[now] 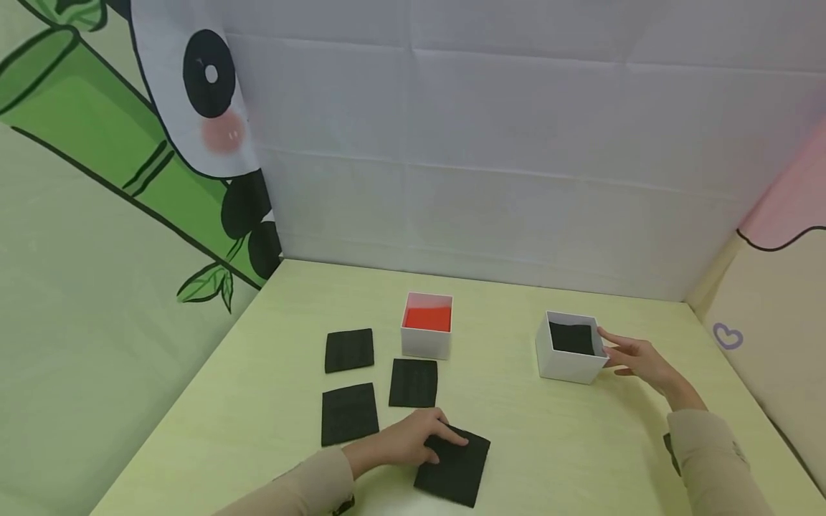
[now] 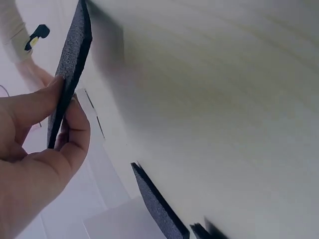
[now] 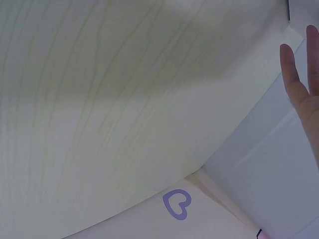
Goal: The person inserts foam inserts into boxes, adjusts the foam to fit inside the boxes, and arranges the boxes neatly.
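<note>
Between thumb and fingers, my left hand (image 1: pixel 409 438) pinches a black foam square (image 1: pixel 461 469), tilted above the near part of the table. The left wrist view shows this square (image 2: pixel 75 50) edge-on, thumb on one face and fingers on the other. My right hand (image 1: pixel 639 362) touches the right side of a white box (image 1: pixel 568 367) with extended fingers. Black material (image 1: pixel 571 338) shows inside that box. In the right wrist view only two straight fingers (image 3: pixel 294 79) appear, with a bit of the box at the top corner.
Left of centre lie three more black squares, one at the back (image 1: pixel 349 350), one in front of it (image 1: pixel 350 414) and one (image 1: pixel 414 383) to the right. Behind them stands a second white box (image 1: pixel 426 344) with a red lining or content (image 1: pixel 428 318). Printed cloth walls (image 1: pixel 484 158) enclose the table (image 1: pixel 516 444).
</note>
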`<control>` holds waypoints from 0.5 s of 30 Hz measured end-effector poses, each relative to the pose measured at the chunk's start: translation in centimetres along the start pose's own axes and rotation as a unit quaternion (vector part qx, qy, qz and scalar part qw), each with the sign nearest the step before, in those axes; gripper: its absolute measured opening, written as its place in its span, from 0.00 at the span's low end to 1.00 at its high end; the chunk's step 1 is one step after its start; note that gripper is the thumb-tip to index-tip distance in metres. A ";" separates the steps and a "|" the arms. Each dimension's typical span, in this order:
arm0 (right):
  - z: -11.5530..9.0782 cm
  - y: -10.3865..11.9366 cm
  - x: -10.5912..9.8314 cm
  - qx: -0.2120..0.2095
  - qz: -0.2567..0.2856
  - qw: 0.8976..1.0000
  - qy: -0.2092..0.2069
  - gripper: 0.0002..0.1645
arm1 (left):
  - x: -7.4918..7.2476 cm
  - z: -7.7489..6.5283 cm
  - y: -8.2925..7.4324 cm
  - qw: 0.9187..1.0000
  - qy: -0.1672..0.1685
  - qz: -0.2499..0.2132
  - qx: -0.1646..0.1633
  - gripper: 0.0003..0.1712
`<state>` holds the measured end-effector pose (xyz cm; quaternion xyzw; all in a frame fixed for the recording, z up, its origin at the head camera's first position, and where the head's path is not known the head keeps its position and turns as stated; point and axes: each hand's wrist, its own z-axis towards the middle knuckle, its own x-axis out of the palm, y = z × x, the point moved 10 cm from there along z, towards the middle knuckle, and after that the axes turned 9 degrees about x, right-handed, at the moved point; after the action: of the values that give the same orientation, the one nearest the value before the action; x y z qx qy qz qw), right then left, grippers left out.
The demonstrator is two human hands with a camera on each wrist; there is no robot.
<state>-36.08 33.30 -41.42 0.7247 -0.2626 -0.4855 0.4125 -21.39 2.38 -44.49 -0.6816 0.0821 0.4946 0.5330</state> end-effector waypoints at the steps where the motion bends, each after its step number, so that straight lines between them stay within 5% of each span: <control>1: 0.0 0.0 0.0 0.000 0.000 1.000 -0.002 0.29 | -0.2 0.1 0.0 1.000 -0.009 -0.011 0.000 0.27; 8: 0.1 -0.3 0.0 -0.001 -0.005 1.000 -0.004 0.30 | -2.3 0.7 0.2 0.992 -0.079 -0.100 -0.007 0.20; 15: 0.2 -0.5 0.0 0.002 0.002 1.000 -0.008 0.30 | -3.7 1.1 0.2 0.983 -0.127 -0.130 0.006 0.15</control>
<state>-36.28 33.47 -41.90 0.7210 -0.2684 -0.4900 0.4100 -23.99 1.63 -41.78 -0.6148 -0.0730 0.5031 0.6029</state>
